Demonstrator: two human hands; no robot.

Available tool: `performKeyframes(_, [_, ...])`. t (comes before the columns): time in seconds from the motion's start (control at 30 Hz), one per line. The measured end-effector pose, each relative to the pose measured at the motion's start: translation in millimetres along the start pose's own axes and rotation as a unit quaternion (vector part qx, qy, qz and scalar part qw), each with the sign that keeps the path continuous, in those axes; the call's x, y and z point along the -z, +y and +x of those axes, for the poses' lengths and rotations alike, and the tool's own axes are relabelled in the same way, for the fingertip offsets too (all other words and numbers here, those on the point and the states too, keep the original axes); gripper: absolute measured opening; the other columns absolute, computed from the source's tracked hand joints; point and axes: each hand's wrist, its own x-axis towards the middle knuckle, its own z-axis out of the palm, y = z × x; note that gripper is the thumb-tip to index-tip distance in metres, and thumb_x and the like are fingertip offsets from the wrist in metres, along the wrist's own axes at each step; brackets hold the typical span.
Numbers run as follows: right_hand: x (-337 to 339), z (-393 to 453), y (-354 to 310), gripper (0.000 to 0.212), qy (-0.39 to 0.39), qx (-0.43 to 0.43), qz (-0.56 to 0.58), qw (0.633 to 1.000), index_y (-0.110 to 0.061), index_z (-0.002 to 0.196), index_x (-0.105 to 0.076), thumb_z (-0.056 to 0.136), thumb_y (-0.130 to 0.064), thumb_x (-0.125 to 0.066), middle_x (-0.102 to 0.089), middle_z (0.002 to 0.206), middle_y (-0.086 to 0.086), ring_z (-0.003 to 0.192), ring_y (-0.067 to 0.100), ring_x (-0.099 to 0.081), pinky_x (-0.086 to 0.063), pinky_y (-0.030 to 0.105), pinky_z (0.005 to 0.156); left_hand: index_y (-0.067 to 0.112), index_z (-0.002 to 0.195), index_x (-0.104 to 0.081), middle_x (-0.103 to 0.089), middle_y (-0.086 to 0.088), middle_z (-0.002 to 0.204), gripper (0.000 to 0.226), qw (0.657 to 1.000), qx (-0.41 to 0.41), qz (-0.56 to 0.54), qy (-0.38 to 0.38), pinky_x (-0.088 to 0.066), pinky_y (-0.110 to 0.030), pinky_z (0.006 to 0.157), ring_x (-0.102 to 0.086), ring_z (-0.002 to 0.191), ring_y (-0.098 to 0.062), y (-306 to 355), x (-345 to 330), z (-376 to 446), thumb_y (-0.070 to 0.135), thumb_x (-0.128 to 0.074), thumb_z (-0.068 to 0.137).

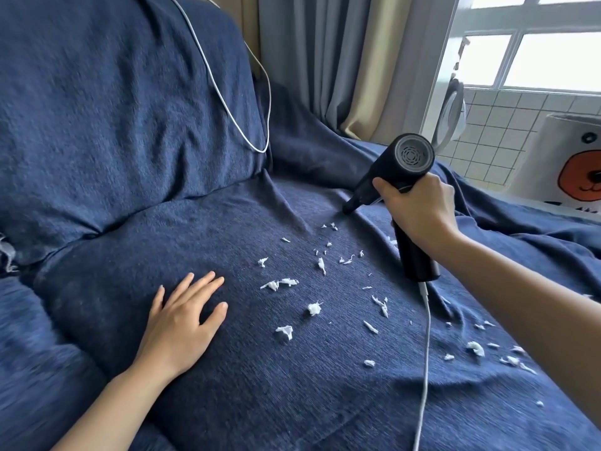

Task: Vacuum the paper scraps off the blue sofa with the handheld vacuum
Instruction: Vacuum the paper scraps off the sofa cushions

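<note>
My right hand (419, 209) grips a black handheld vacuum (398, 172) by its handle. Its narrow nozzle tip (348, 208) touches the blue sofa cover (227, 369) at the back of the seat, just above the nearest scraps. Several white paper scraps (313, 308) lie scattered over the seat cushion, from the middle toward the right edge (475, 348). My left hand (182, 320) rests flat on the seat with its fingers spread, left of the scraps, holding nothing.
A white cable (426, 353) hangs from the vacuum's handle across the seat toward me. Another white cable (227, 102) drapes over the back cushion (113, 109). Curtains (325, 60) and a window (536, 53) stand behind the sofa. A white bear-print box (575, 164) sits far right.
</note>
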Motion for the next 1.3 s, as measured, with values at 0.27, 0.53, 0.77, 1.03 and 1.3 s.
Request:
performKeyframes(0.27, [12.5,-15.7,-4.1,0.050,-0.025,0.025,-0.003,0.999,-0.007,0.083,-0.074,0.085,-0.057,-0.068,-0.076,0.079,0.013,0.088,0.031,-0.070,-0.051,0.034,0.079,0.039,0.142,-0.039,-0.027,0.023,0.152,0.080,1.000,0.001,-0.001,0.007,0.001,-0.039,0.119,-0.012,0.145,-0.002,-2.0,-2.4,-2.8,0.070,-0.010,0.075])
performKeyframes(0.53, [29.4,-31.3,-12.3,0.051,-0.030,0.045,-0.025,0.998,-0.007,0.089,-0.075,0.086,-0.058,-0.068,-0.075,0.082,0.012,0.090,0.030,-0.068,-0.042,0.029,0.072,0.036,0.143,-0.041,-0.029,0.019,0.153,0.082,1.000,-0.002,-0.008,0.012,-0.001,-0.038,0.119,-0.014,0.145,-0.005,-3.2,-3.8,-6.8,0.069,-0.010,0.075])
performKeyframes(0.77, [42.9,-46.1,-23.1,0.041,-0.060,0.019,-0.001,0.998,-0.014,0.072,-0.065,0.088,-0.052,-0.070,-0.066,0.066,0.000,0.078,0.021,-0.061,-0.042,0.027,0.064,0.034,0.144,-0.039,-0.028,0.017,0.154,0.083,1.000,0.000,-0.016,0.012,-0.001,-0.036,0.119,-0.013,0.146,-0.006,-1.8,-3.8,-14.8,0.068,-0.010,0.075])
performKeyframes(1.03, [31.4,-57.1,-32.4,0.047,-0.069,0.015,0.013,0.997,-0.010,0.081,-0.075,0.087,-0.056,-0.069,-0.072,0.075,0.007,0.082,0.021,-0.068,-0.043,0.025,0.070,0.033,0.146,-0.036,-0.023,0.018,0.155,0.084,1.000,0.000,-0.025,0.007,0.001,-0.036,0.119,-0.008,0.146,-0.004,0.6,-2.4,-23.8,0.069,-0.008,0.075])
performKeyframes(1.3, [41.0,-76.5,-52.8,0.045,-0.101,-0.003,0.047,0.994,-0.014,0.063,-0.065,0.088,-0.050,-0.072,-0.063,0.055,-0.002,0.045,-0.006,-0.058,-0.039,0.007,0.047,0.032,0.146,-0.036,-0.024,0.015,0.156,0.085,1.000,-0.005,-0.020,0.010,0.000,-0.037,0.119,-0.011,0.147,-0.008,2.9,-2.0,-27.0,0.068,-0.007,0.075])
